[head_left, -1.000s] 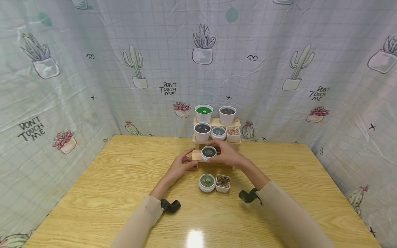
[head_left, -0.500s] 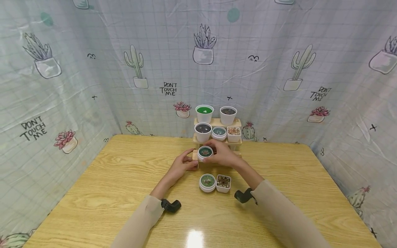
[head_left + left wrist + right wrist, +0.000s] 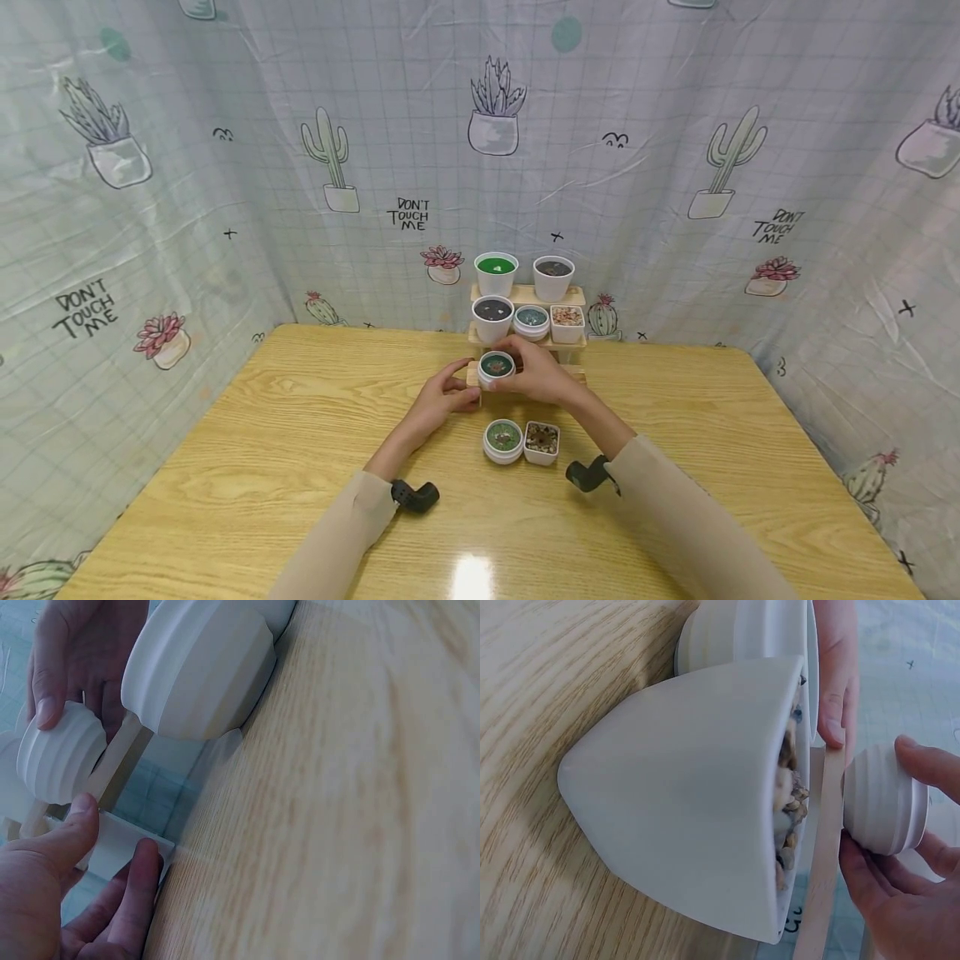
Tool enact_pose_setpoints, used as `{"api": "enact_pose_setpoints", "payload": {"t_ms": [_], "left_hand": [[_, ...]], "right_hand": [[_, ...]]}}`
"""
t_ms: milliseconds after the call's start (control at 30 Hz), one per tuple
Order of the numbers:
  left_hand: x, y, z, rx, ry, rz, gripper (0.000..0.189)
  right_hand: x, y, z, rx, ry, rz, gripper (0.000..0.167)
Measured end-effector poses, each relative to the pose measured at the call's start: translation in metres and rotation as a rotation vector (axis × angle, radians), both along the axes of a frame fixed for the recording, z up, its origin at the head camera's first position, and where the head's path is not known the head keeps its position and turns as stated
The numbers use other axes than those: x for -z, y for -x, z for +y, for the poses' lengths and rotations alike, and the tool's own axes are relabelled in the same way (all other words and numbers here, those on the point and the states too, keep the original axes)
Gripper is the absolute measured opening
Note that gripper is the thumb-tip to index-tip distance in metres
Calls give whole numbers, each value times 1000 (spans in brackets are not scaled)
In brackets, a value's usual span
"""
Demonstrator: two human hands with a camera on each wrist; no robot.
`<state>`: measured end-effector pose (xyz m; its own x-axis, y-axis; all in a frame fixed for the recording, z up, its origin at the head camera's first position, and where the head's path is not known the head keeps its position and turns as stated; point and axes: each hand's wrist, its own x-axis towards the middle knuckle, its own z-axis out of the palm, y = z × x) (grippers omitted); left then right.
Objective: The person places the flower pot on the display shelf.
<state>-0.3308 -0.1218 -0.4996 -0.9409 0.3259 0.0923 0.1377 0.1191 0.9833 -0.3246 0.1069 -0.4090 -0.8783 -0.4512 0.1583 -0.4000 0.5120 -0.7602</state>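
Observation:
My right hand [image 3: 542,373] holds a small round white pot [image 3: 496,367] with a dark green top, fingers on one side and thumb on the other. The pot is upright at the left part of the lowest step [image 3: 577,373] of a tiered wooden stand. In the right wrist view, the pot's base [image 3: 855,799] is right at the wooden slat [image 3: 826,855]. My left hand [image 3: 442,393] grips the left end of that step. In the left wrist view its thumb [image 3: 79,825] is by the slat's end and its fingers [image 3: 142,877] by the white leg.
On the upper steps stand a green-topped pot [image 3: 496,279], two dark-filled pots, a small round pot [image 3: 531,325] and a square pebble-filled pot [image 3: 567,327]. Before the stand, a round green-topped pot [image 3: 503,446] and a square gravel pot [image 3: 542,446] sit on the table [image 3: 300,417].
My right hand has moved the round pot left along the lowest step to near its left end, then stayed there. The left hand has kept its grip on the stand.

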Motion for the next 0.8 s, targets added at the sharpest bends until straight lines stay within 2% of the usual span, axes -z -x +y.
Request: {"api": "enact_pose_setpoints", "payload": {"t_ms": [300, 567, 800], "left_hand": [[1, 1, 0, 6, -5, -2, 68], [1, 2, 0, 16, -17, 2, 69], [1, 1, 0, 3, -16, 4, 68]], "right_hand": [[1, -1, 1, -14, 9, -12, 64], [4, 0, 2, 11, 29, -26, 68], [5, -1, 0, 28, 36, -36, 65]]}}
